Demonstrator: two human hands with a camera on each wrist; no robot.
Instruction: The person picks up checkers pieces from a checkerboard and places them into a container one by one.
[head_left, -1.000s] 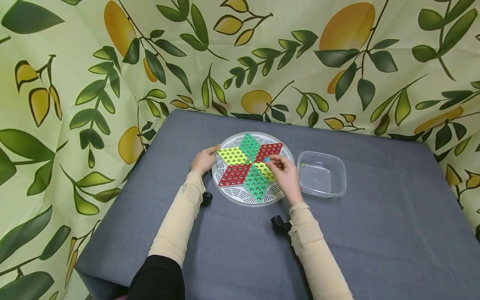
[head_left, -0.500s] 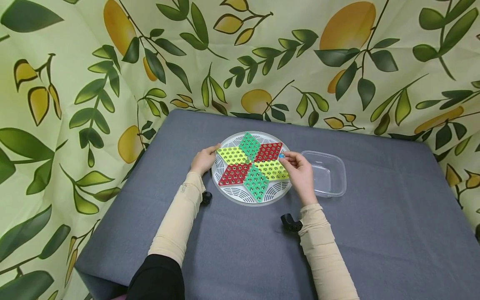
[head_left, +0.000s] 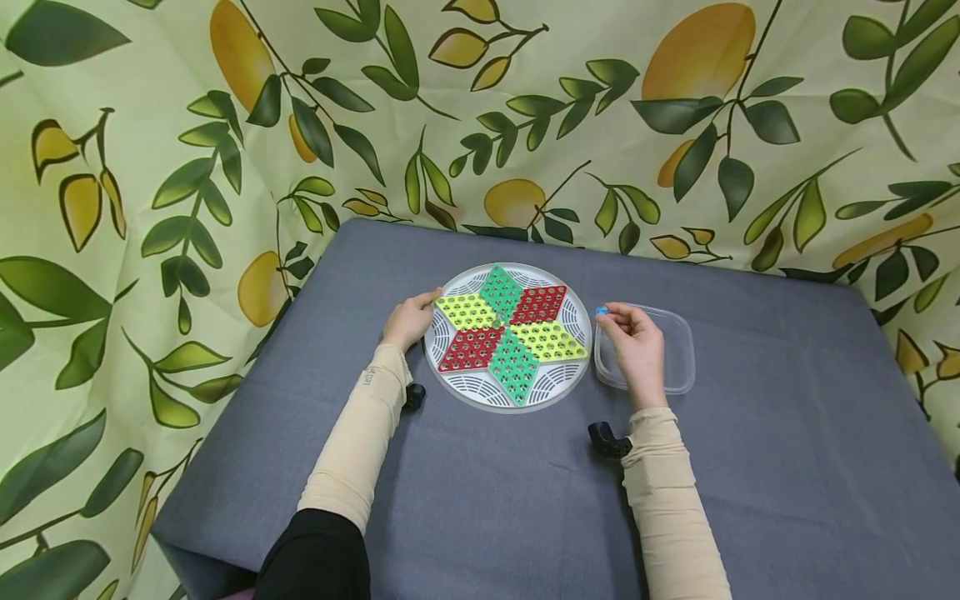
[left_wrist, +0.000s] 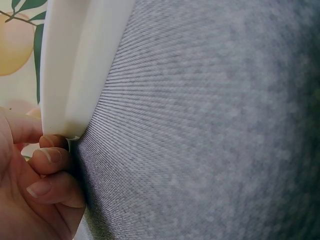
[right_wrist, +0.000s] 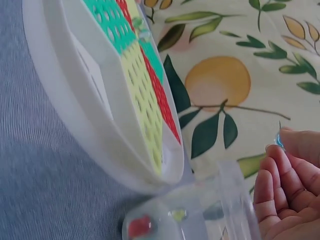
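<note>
A round white Chinese checkers board with a green, red and yellow star of holes lies on the table. My left hand grips the board's left rim; in the left wrist view its fingers curl in at the white edge. Between the thumb and fingertips of my right hand is a small blue marble, seen also as a clear blue marble in the right wrist view. That hand is raised over the left part of a clear plastic container, hiding some of it.
Inside the container, the right wrist view shows a red piece and a yellow-green one. Clear greenish marbles sit near the board's middle. A leaf-patterned curtain hangs behind the grey cloth-covered table.
My right hand has moved right with the blue marble, from above the board to over the container. My left hand has stayed at the board's rim.
</note>
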